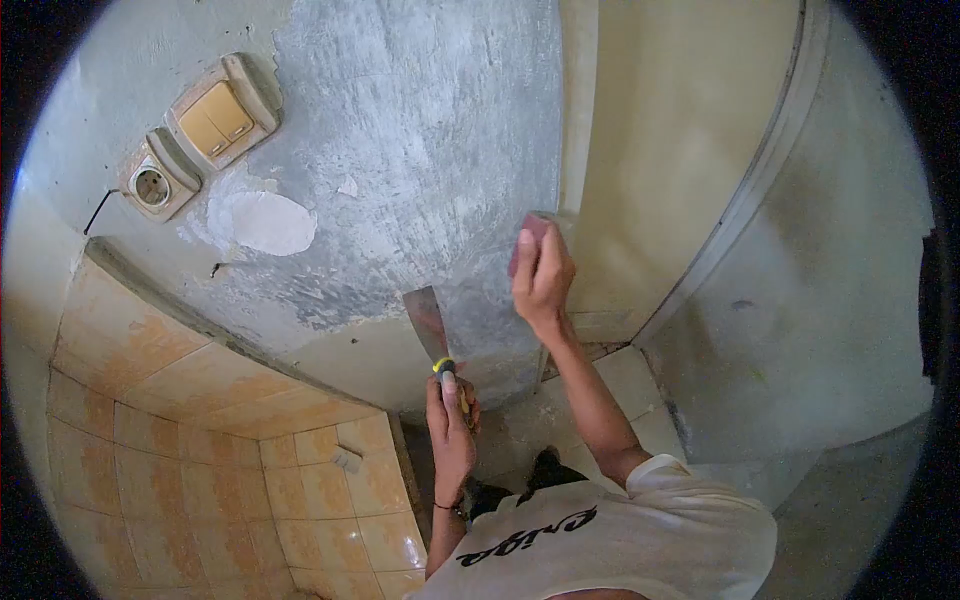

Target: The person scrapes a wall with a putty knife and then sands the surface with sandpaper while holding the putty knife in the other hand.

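In my left hand [452,425] is a putty knife [427,320], its wide metal blade pointing up and close to the lower part of the wall. The fingers wrap round its handle, with the thumb along it. My right hand [543,275] grips a folded reddish-brown piece of sandpaper [537,226] against the wall's right edge, beside the door frame. Between and above both hands spreads the grey, scuffed wall [420,150]. A smooth white patch of filler [270,223] lies to the left on this wall.
A light switch [216,118] and a power socket [152,185] sit on the wall at upper left. Orange-patterned tiles [150,470] form a ledge below. At right stands a cream door [680,130]. Small wires [97,213] poke out by the socket.
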